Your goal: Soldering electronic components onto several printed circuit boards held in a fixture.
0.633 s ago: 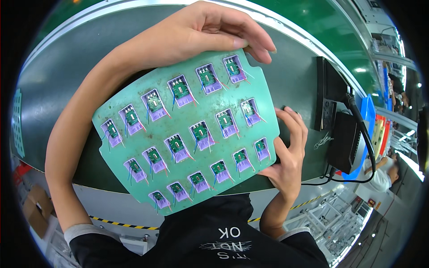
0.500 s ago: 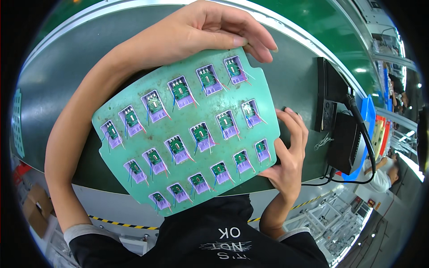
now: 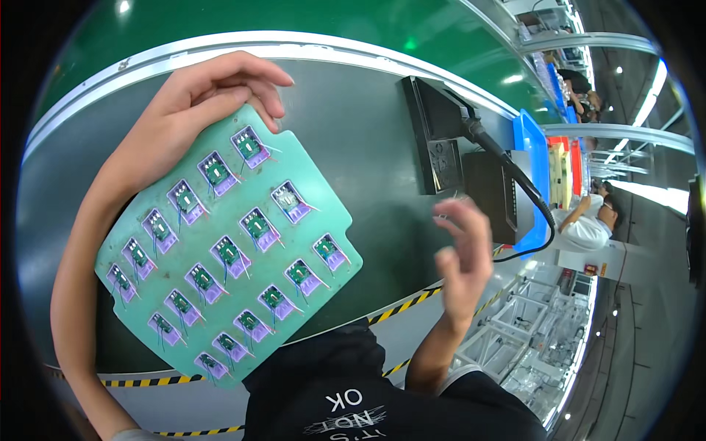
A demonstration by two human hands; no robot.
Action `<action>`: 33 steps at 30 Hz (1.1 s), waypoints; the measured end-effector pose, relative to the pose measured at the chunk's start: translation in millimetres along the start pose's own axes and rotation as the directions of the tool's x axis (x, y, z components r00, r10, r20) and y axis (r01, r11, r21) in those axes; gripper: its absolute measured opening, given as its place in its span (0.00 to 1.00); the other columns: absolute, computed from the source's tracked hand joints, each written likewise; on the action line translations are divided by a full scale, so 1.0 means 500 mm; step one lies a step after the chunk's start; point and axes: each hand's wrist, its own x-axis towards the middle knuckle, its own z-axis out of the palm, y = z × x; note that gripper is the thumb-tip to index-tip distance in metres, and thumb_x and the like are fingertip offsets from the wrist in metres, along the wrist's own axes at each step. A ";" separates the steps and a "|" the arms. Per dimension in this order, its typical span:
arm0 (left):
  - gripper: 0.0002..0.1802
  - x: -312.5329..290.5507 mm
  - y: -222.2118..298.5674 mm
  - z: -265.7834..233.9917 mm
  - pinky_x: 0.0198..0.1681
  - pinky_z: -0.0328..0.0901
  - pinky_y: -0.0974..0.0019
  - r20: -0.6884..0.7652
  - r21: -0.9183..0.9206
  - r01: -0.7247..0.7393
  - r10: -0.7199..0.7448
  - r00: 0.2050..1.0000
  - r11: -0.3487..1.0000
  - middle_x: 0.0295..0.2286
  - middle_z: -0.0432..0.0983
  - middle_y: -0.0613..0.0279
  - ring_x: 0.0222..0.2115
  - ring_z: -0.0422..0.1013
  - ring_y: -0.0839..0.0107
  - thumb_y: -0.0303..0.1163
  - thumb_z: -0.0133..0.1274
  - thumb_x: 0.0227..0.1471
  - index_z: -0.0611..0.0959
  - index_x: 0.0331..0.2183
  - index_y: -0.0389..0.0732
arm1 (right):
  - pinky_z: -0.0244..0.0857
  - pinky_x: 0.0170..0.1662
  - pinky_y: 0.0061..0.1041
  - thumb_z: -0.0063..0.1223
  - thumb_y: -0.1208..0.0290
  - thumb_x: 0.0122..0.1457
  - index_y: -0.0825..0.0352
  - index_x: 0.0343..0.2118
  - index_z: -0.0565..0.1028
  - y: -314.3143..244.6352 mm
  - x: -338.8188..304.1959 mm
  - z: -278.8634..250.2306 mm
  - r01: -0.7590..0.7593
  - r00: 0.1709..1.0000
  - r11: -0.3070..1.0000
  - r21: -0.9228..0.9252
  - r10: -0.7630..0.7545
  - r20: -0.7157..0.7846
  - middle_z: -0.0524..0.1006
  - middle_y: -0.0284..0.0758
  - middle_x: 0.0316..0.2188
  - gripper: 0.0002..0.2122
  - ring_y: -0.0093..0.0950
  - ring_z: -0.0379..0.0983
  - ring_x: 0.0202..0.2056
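A green fixture plate [image 3: 294,158] tilts across the left half of the view. Its rows of cut-outs hold several small purple housings, each with a green circuit board [image 3: 257,226] and thin red, blue and white wires. My left arm curls round the plate's far left side. At its far corner my left hand [image 3: 228,88] grips the edge, thumb against the plate and fingers bent beyond it. Off to the right of the plate, my right hand [image 3: 465,257] is raised with thumb and forefinger apart. Thin pale wire bits [image 3: 443,215] lie by its fingertips; contact is unclear.
Behind my right hand stand black boxes [image 3: 489,187] with a thick black cable [image 3: 507,158] and a blue bin [image 3: 526,140]. A pale metal rail [image 3: 316,53] edges the dark worktable [image 3: 346,110]. Another person [image 3: 585,224] sits farther off at the right.
My right hand has let go of the plate's right edge and moved away toward the wire bits. The plate, with my left hand on it, sits farther left in view, and the whole view has shifted.
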 end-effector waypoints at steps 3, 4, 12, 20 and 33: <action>0.17 -0.007 0.011 -0.008 0.45 0.66 0.71 0.012 -0.006 0.000 0.000 1.000 1.000 0.36 0.75 0.59 0.38 0.74 0.73 0.25 0.40 0.59 0.74 0.48 0.34 | 0.72 0.43 0.30 0.47 0.76 0.63 0.70 0.65 0.44 -0.003 0.038 -0.004 -0.048 0.945 0.989 0.140 0.091 -0.316 0.64 0.45 0.50 0.31 0.32 0.73 0.41; 0.17 -0.004 0.000 -0.007 0.46 0.67 0.71 0.020 -0.017 -0.006 0.006 1.000 1.000 0.36 0.75 0.59 0.39 0.74 0.73 0.25 0.40 0.59 0.74 0.48 0.34 | 0.73 0.38 0.28 0.45 0.77 0.65 0.69 0.65 0.43 -0.001 0.053 -0.009 -0.029 0.939 0.970 0.240 0.109 -0.326 0.65 0.44 0.47 0.30 0.30 0.75 0.34; 0.15 -0.005 0.004 -0.017 0.46 0.68 0.71 0.064 0.022 -0.035 0.033 0.997 0.999 0.37 0.76 0.59 0.41 0.74 0.73 0.25 0.40 0.60 0.77 0.45 0.35 | 0.47 0.15 0.12 0.47 0.63 0.66 0.71 0.43 0.78 0.007 0.158 -0.005 -0.008 0.859 0.996 0.086 0.051 -0.510 0.65 0.25 0.16 0.16 0.12 0.58 0.13; 0.14 -0.007 0.000 -0.020 0.47 0.68 0.70 0.053 0.036 -0.051 0.050 0.997 0.998 0.37 0.76 0.59 0.42 0.74 0.73 0.26 0.40 0.60 0.78 0.43 0.34 | 0.49 0.14 0.12 0.52 0.66 0.64 0.70 0.35 0.76 -0.005 0.166 -0.021 0.014 0.829 0.999 0.033 0.006 -0.559 0.68 0.29 0.15 0.10 0.14 0.61 0.12; 0.15 -0.013 -0.001 -0.031 0.45 0.67 0.71 0.077 0.082 -0.121 0.115 0.990 0.989 0.35 0.75 0.60 0.39 0.73 0.74 0.25 0.40 0.58 0.77 0.45 0.34 | 0.42 0.12 0.11 0.45 0.70 0.63 0.62 0.26 0.64 -0.116 0.160 -0.043 0.439 0.898 0.671 0.597 -0.302 -0.321 0.62 0.28 0.15 0.09 0.12 0.50 0.11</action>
